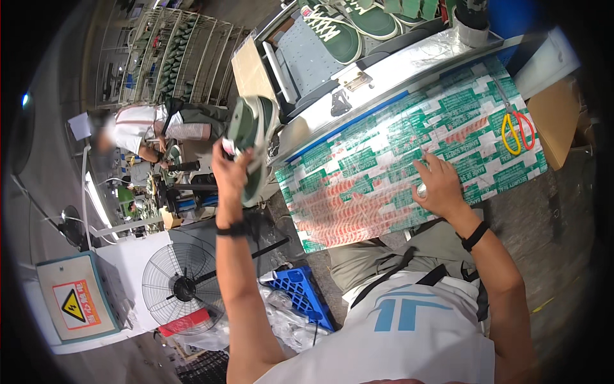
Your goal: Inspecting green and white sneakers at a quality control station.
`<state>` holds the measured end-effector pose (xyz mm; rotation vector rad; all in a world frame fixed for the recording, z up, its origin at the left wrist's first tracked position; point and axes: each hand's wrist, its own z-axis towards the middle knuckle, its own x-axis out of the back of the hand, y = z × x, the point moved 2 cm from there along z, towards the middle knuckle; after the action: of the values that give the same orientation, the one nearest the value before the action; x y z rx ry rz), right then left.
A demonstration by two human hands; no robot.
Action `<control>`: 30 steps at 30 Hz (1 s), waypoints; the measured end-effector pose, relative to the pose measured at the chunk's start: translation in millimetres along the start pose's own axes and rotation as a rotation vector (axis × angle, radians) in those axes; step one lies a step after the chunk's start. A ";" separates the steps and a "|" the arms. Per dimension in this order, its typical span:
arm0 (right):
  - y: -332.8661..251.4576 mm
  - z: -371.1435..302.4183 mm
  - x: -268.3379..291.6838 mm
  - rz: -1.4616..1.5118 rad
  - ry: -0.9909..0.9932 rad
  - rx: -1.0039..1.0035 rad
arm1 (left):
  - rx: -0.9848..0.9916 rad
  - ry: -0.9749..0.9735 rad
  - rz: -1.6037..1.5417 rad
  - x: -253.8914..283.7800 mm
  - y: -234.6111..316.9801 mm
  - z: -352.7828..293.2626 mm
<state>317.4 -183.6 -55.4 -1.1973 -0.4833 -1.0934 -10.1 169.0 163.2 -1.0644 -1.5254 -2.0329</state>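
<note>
My left hand [231,171] is raised left of the worktable, its fingers closed round a dark green sneaker [242,128] with a pale sole. Motion blurs the shoe, and I cannot tell whether a second one is held with it. My right hand [440,187] is over the table top [358,185], which is covered in green, white and red printed tape. Its fingers are bent, and a small shiny piece shows between thumb and forefinger; what it is I cannot make out. Scissors [517,133] with yellow and red handles lie at the table's right end.
Several green sneakers [332,35] with white laces sit in a grey tray beyond the table. A metal ledge [390,73] runs along the far edge. At left are a caged fan [184,288], an electrical box [77,297], a blue crate [300,294] and another person [137,131].
</note>
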 end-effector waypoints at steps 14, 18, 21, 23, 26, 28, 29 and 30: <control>12.5 4.7 1.3 0.058 -0.015 0.005 | -0.118 -0.232 0.147 -218.6 68.3 186.3; 8.8 13.2 1.8 0.074 -0.018 0.027 | 0.171 -0.442 -0.202 -291.6 90.6 244.5; 8.7 14.4 0.4 0.070 -0.022 0.019 | 0.269 -0.298 -0.351 -316.7 85.0 275.5; 8.8 14.5 1.5 0.061 -0.008 0.003 | 0.274 -0.260 -0.374 -326.0 88.1 273.2; 8.2 9.3 -2.9 0.079 -0.036 -0.011 | 0.320 -0.340 -0.464 -306.0 64.6 285.3; 7.8 10.5 -4.1 0.085 -0.034 0.006 | 0.190 -0.497 -0.551 -274.3 48.8 286.4; 9.1 6.5 -3.1 0.080 -0.027 -0.006 | 0.353 -0.504 -0.620 -271.0 73.6 267.6; 9.5 4.2 -2.5 0.086 -0.050 -0.013 | 0.444 -0.541 -0.663 -254.8 88.7 251.4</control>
<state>325.5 -179.0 -60.6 -1.2480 -0.4600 -0.9968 299.4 339.4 57.8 -1.0570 -2.7505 -1.6652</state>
